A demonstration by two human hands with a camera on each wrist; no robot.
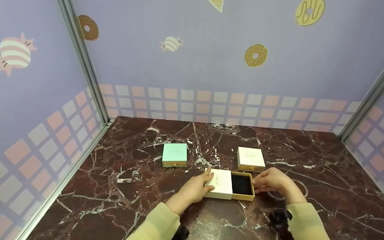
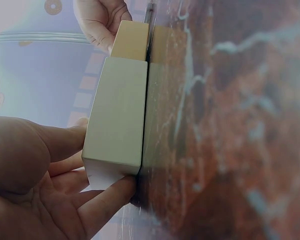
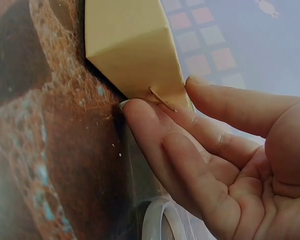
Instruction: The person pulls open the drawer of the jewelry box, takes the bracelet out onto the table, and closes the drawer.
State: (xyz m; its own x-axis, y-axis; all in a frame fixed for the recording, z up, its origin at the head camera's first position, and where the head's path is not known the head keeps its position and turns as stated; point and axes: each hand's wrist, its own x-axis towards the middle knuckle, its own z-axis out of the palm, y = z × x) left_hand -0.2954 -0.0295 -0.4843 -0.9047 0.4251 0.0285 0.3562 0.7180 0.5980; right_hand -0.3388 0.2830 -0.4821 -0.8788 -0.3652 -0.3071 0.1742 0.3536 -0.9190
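Right of the mint box (image 1: 174, 154), on the counter (image 1: 138, 213), we note the drawer (image 1: 243, 197) part-out, left hand (image 1: 193, 189) gripping its cream sleeve (image 1: 222, 184), right hand (image 1: 272, 181) half-curled at its front, pinch unclear; we judge sliding underway, needing a steady sleeve.

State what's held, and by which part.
Left grip holds the open cream box's square sleeve by its left end; right grip touches its yellow drawer's end near the tab; pinch unclear.

The open white box's (image 1: 226, 188) lettering (image 1: 217, 181) is unreadably small, the pale ring (image 3: 151, 222) partly hidden.
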